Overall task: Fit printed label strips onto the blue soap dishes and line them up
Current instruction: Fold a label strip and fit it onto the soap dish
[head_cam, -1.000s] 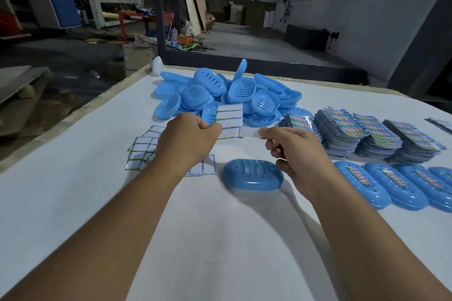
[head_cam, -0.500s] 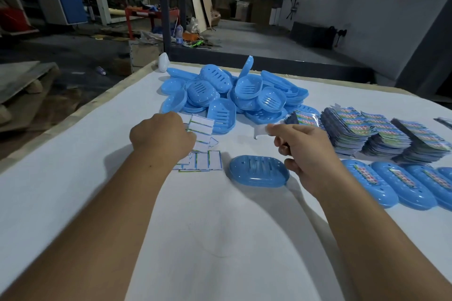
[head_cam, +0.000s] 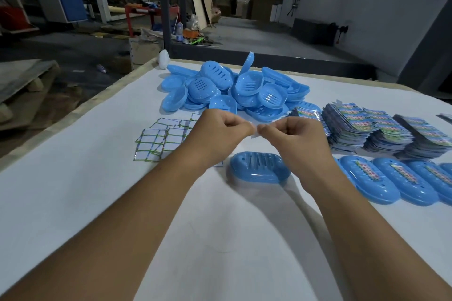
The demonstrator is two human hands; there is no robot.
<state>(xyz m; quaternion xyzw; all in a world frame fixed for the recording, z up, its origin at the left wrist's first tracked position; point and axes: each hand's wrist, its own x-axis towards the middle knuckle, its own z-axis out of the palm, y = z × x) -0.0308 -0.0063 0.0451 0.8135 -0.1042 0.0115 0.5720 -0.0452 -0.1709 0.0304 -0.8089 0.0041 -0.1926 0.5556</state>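
An unlabelled blue soap dish [head_cam: 259, 170] lies upside down on the white table [head_cam: 73, 203], just below my hands. My left hand [head_cam: 220, 134] and my right hand [head_cam: 293, 137] meet above it, fingertips together, and pinch a small white sticker [head_cam: 254, 132] between them. To the right lies a row of blue dishes carrying printed label strips [head_cam: 367, 178]. Stacks of printed label strips [head_cam: 367, 127] sit behind that row. A heap of loose blue dishes [head_cam: 232, 88] fills the table's far middle.
Sheets of white stickers with green edges [head_cam: 159, 139] lie spread left of my left hand. A small white object [head_cam: 163, 59] stands at the far left corner. The table's left edge [head_cam: 73, 115] drops to a cluttered workshop floor.
My left hand laid the sticker sheet down on the left and came back to my right hand. Both now pinch the small white sticker that my right hand pulled off.
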